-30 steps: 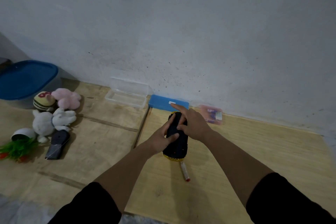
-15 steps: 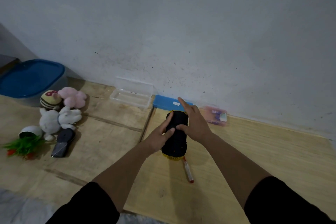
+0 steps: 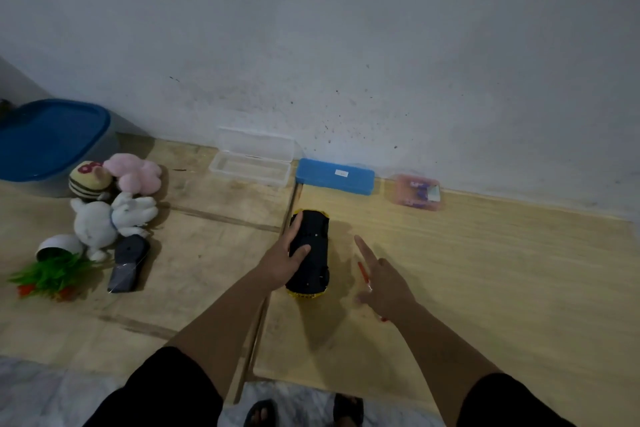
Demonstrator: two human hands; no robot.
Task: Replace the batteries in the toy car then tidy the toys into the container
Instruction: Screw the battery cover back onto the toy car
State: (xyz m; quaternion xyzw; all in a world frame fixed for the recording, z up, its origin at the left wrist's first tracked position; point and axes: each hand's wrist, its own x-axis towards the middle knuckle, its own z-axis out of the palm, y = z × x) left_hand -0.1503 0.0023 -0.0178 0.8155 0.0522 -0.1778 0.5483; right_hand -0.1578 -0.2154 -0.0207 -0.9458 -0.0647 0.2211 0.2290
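The toy car (image 3: pixel 313 253) lies upside down on the wooden floor, black underside up, yellow body showing at its near end. My left hand (image 3: pixel 282 258) holds it from the left, thumb laid across the underside. My right hand (image 3: pixel 382 282) hovers to the car's right, off it, index finger stretched out. It is over a red-handled screwdriver (image 3: pixel 363 273) that lies on the floor, partly hidden by the hand. The blue-lidded container (image 3: pixel 48 139) stands at the far left by the wall.
Soft toys lie at the left: a pink one (image 3: pixel 135 172), a striped one (image 3: pixel 89 180), a white one (image 3: pixel 104 218). Near them are a dark remote (image 3: pixel 128 262) and a tipped toy plant pot (image 3: pixel 52 263). Along the wall: clear open case (image 3: pixel 251 163), blue case (image 3: pixel 335 177), pink box (image 3: pixel 418 191).
My right hand has left the car and moved right and nearer, over the screwdriver. My left hand stays on the car. The camera view has tilted down.
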